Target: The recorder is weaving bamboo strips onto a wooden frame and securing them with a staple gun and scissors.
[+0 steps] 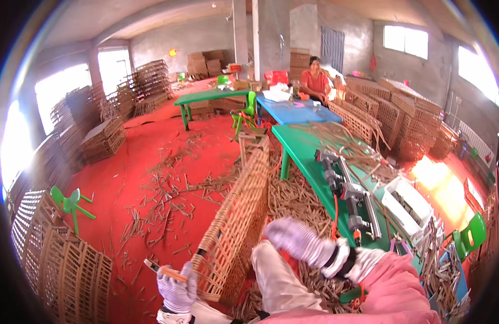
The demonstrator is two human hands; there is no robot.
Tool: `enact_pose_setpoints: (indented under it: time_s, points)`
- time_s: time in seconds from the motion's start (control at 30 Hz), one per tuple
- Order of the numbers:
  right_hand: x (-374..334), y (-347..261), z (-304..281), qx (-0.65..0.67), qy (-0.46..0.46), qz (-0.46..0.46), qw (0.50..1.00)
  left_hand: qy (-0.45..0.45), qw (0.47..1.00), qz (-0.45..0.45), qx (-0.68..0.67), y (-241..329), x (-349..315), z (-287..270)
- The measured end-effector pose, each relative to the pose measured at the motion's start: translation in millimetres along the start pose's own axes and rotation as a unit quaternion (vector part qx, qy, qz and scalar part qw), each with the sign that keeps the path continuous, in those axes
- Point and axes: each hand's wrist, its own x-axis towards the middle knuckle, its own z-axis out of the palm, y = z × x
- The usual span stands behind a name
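A long woven wicker frame [233, 208] stretches away from me beside my knee, its far end by a small wooden stool [251, 141]. Wearing a striped knit glove, my left hand [176, 290] is closed round a small tool with an orange handle [172, 274], at the near end of the wicker. The tool's exact kind is not clear. My right hand [297, 240], also gloved, is over my knee to the right of the wicker. It is slightly blurred, its fingers are partly hidden, and I see nothing held in it.
On the right, a green table [303, 143] carries grey-black power tools [349, 191], a white bin [403, 208] and loose strips. Cut strips [292, 200] litter the red floor [152, 162]. Stacked wicker pieces [60, 259] stand at left. A person [314, 81] sits by the blue table [298, 110].
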Motion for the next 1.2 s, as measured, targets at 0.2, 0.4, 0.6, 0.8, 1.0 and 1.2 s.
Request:
enact_pose_setpoints:
  time_s: [0.2, 0.4, 0.6, 0.8, 1.0, 1.2]
  points:
    - [-55, 135, -175, 0.218, 0.362, 0.172, 0.890, 0.000, 0.999, 0.013, -0.051, 3, 16, 0]
    - [-97, 188, -237, 0.179, 0.553, 0.265, 0.770, -0.036, 0.998, -0.026, -0.052, -1, 20, 9]
    - [-24, 196, -188, -0.153, 0.239, 0.423, 0.861, -0.069, 0.996, -0.048, -0.035, -1, 8, -10]
    - [-50, 264, -237, -0.072, 0.228, 0.357, 0.903, -0.054, 0.993, -0.038, -0.100, -7, 34, -4]
    - [-54, 233, -273, -0.052, 0.197, 0.349, 0.915, -0.085, 0.970, -0.164, -0.158, -30, 27, -15]
    - [-46, 70, -154, 0.100, 0.139, 0.079, 0.982, -0.023, 0.942, -0.230, -0.245, -63, 9, -4]
